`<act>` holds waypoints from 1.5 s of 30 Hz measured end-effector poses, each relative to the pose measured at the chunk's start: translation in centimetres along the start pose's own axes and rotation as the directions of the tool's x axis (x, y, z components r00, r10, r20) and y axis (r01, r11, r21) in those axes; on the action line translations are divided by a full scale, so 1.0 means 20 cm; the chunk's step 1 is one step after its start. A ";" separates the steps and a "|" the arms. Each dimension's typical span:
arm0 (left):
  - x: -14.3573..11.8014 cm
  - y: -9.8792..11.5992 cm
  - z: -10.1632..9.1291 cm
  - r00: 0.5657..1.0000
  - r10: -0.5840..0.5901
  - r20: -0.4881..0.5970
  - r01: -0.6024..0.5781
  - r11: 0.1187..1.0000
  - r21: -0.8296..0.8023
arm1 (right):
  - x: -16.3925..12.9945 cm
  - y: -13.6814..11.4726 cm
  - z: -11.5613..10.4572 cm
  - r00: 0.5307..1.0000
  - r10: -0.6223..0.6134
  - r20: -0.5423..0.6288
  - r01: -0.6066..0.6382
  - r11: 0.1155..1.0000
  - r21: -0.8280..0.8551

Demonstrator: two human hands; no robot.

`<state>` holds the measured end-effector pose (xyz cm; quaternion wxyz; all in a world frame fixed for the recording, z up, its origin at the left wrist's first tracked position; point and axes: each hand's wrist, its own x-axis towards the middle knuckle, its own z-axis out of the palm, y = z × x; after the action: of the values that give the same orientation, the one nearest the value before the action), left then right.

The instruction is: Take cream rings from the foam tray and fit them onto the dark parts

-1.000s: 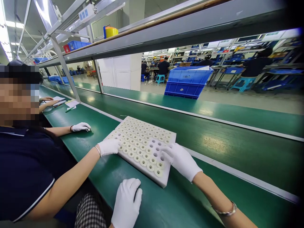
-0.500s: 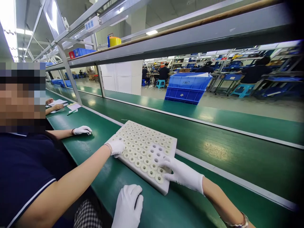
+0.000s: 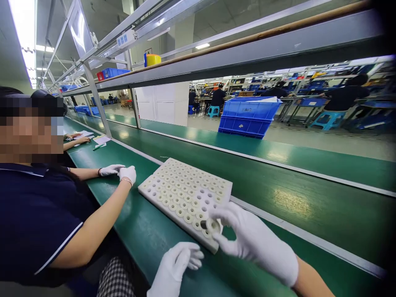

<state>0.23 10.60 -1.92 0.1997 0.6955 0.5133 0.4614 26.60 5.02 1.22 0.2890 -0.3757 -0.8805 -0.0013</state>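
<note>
A pale foam tray (image 3: 173, 212) lies on the green worktop, its holes mostly filled with small ring-shaped parts (image 3: 180, 213). Above its near right corner, my gloved right hand (image 3: 250, 235) pinches one pale ring-shaped part (image 3: 213, 225) between thumb and fingers, lifted off the tray. Several bare holes (image 3: 206, 202) show just beyond those fingers. My gloved left hand (image 3: 175, 268) hovers by the worktop's near edge, in front of the tray. Its fingers are loosely curved and apart, and I see nothing in them.
On my left a co-worker sits with both gloved hands (image 3: 119, 171) together beside the tray. A conveyor belt (image 3: 278, 185) runs past behind it. A metal shelf (image 3: 198, 62) crosses overhead. Blue crates (image 3: 247, 117) stand across the belt. Papers (image 3: 101, 140) lie farther along.
My right hand has risen from the tray toward me with a ring-shaped part. My left hand has turned and moved slightly right. The co-worker's hand has left the tray for their other hand.
</note>
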 end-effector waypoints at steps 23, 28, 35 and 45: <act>-0.62 0.34 -0.03 0.954 -0.058 0.296 0.101 0.986 -0.132 | -0.04 -0.24 0.02 0.949 0.107 0.296 -0.251 0.824 0.507; -0.61 0.34 -0.06 0.940 -0.149 0.307 0.227 0.945 -0.235 | -0.04 -0.26 -0.02 0.876 0.237 0.420 -0.443 0.741 0.505; -0.59 0.34 -0.07 0.900 -0.160 0.406 0.316 0.881 -0.353 | -0.06 -0.26 0.00 0.913 0.201 0.355 -0.377 0.749 0.545; -0.65 0.31 -0.06 0.967 -0.025 0.253 0.076 0.978 -0.194 | -0.07 -0.29 -0.01 0.900 0.248 0.359 -0.423 0.697 0.579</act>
<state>1.86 -3.70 -2.33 0.3443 0.7106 0.4521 0.4148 23.65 -0.23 1.95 0.2805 -0.4059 -0.7714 0.4020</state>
